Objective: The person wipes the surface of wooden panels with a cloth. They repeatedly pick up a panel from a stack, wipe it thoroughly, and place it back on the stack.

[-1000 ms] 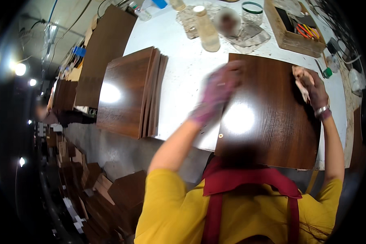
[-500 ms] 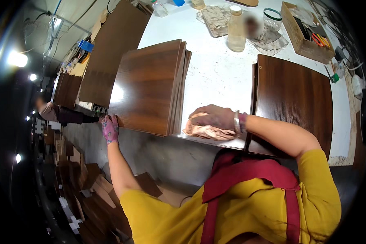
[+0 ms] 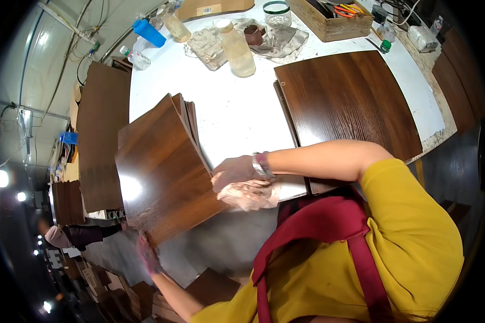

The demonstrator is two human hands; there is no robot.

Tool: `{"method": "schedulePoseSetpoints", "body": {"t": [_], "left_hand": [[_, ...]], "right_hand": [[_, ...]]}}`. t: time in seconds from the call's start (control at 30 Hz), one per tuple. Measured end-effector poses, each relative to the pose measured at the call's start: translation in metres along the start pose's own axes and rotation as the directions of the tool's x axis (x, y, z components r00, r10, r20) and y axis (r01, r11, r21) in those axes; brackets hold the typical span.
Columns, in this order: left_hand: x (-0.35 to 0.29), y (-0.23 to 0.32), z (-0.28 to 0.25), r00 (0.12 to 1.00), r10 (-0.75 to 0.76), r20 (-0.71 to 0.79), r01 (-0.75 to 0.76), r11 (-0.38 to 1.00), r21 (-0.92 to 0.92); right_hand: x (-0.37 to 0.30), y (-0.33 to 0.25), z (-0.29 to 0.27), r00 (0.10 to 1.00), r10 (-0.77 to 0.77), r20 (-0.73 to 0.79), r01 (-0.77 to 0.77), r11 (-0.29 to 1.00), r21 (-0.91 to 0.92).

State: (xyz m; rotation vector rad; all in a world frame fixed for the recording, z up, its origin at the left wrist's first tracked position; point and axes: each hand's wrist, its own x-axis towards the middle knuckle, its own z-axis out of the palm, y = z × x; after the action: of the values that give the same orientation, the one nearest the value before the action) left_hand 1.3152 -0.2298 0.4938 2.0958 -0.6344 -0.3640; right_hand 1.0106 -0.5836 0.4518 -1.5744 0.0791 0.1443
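A glossy dark-brown wooden board [image 3: 164, 169] sits askew on top of a stack of like boards [image 3: 189, 121], its near edge jutting past the table. My left hand [image 3: 147, 253], in a pinkish patterned glove and a little blurred, grips the board's near-left corner. At its near-right corner is my right hand [image 3: 236, 171], gloved in dull purple and closed on a crumpled pale-pink rag [image 3: 249, 195]. The rag touches or nearly touches the board's edge. Farther right, a second pile of brown boards [image 3: 350, 102] lies flat, partly behind my right forearm.
On the white table [image 3: 237, 116] stand a cloudy bottle [image 3: 236, 51], a glass jar [image 3: 277, 15] and a stained cloth pad [image 3: 207, 48]. A wooden tool box [image 3: 334, 24] is at the far right. Tall brown panels [image 3: 103, 140] rise on the left, where another person [image 3: 75, 236] stands.
The top board has swung askew and come toward me off its stack, my left hand moving with its corner. My right hand has brought the rag to the board's near-right corner. The view has turned.
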Motion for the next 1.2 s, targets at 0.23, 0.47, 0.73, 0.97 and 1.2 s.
{"method": "schedulePoseSetpoints", "body": {"t": [0.23,0.47,0.73,0.97,1.2], "left_hand": [[-0.129,0.095,0.046,0.972,-0.234,0.011,0.224,0.916,-0.334],[-0.159,0.216,0.186,0.846,-0.222,0.485,0.484,0.703,-0.521],[-0.183,0.197,0.310,0.603,0.391,0.696,0.040,0.856,-0.516],[-0.185,0.208,0.323,0.657,0.019,0.754,0.313,0.902,-0.296],[-0.166,0.228,0.329,0.602,-0.096,0.793,0.159,0.987,-0.001]], "right_hand": [[-0.185,-0.076,-0.002,0.987,0.118,-0.110,-0.096,0.978,0.187],[-0.395,-0.115,0.003,0.646,0.495,-0.581,-0.394,0.868,0.301],[-0.537,-0.008,0.010,0.519,0.356,-0.777,-0.385,0.909,0.160],[-0.553,-0.055,-0.069,0.305,0.335,-0.892,-0.417,0.889,0.191],[-0.307,-0.037,-0.020,0.531,-0.739,-0.414,-0.394,0.217,-0.893]]}}
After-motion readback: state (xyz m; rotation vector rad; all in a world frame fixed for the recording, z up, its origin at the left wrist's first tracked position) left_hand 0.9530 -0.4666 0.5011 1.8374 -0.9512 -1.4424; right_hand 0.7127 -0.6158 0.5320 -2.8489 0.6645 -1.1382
